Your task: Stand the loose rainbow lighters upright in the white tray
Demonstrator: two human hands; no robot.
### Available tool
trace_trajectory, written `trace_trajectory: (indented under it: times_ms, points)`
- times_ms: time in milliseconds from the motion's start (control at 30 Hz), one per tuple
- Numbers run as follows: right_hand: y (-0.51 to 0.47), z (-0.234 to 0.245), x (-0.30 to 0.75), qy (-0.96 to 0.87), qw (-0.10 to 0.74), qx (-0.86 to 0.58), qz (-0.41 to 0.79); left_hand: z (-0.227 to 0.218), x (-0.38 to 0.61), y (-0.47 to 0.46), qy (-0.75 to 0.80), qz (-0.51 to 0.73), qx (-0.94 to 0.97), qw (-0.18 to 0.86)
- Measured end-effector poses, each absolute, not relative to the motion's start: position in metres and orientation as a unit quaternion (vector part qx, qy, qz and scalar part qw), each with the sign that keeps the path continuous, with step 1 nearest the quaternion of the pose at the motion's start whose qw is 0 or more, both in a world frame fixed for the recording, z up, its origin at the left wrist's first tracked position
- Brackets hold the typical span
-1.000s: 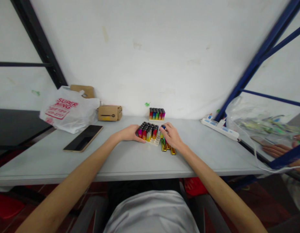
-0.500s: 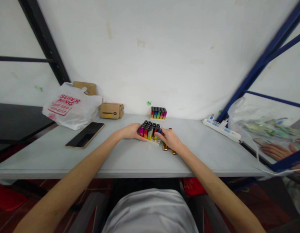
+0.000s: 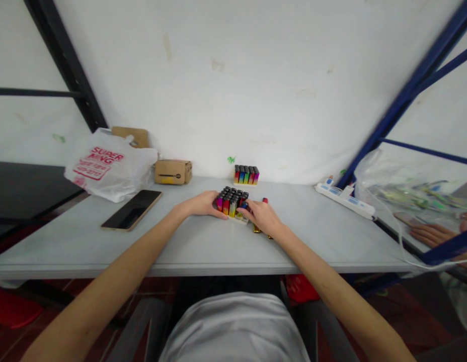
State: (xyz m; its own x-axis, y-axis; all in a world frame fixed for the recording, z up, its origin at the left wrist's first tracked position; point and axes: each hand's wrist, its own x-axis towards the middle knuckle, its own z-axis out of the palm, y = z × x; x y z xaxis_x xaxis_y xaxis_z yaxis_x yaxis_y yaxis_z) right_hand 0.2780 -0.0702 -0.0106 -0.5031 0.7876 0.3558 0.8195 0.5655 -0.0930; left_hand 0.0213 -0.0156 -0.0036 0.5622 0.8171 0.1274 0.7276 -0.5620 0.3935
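Note:
In front of me, upright lighters (image 3: 226,205) with black tops and bright bodies fill most of a pale tray (image 3: 241,219). My left hand (image 3: 205,203) wraps the tray's left side, thumb along the front and fingers behind. At the tray's front right corner my right hand (image 3: 262,216) pinches a blue and yellow lighter (image 3: 244,205), partly covered by the fingers. That lighter is among the others, but whether it is seated cannot be seen. Under and beside my right hand lie loose gold lighters (image 3: 256,229), partly hidden, with a red end showing behind the hand.
A second filled lighter tray (image 3: 246,176) stands against the wall. To the left are a phone (image 3: 132,210), a plastic bag (image 3: 110,166) and a small cardboard box (image 3: 173,172). A power strip (image 3: 344,201) lies at right. Beyond the blue frame, another person's hand (image 3: 432,234) shows.
My right hand has shifted slightly left and brought the lighter lower, closer into the tray's front right corner. My left hand stays on the tray.

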Motion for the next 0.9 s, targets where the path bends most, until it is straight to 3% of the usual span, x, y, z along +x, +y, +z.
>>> trace_trajectory:
  times_ms: [200, 367, 533, 733, 900]
  points:
    - [-0.069, -0.010, 0.278, -0.849, 0.170, -0.499, -0.035, -0.003, 0.022, -0.016, 0.441, 0.150, 0.871, 0.157]
    - [-0.066, -0.002, 0.292, -0.868, 0.196, -0.457, -0.002, 0.001, 0.024, -0.019, 0.449, 0.141, 0.867, 0.161]
    - [-0.055, -0.004, 0.318, -0.821, 0.228, -0.524, -0.012, 0.003, 0.024, -0.021, 0.455, 0.135, 0.867, 0.149]
    - [-0.052, -0.018, 0.336, -0.771, 0.143, -0.619, 0.041, 0.003, 0.024, -0.021, 0.459, 0.128, 0.867, 0.143]
    - [-0.050, -0.017, 0.340, -0.788, 0.142, -0.590, 0.106, 0.003, 0.024, -0.021, 0.458, 0.131, 0.867, 0.146]
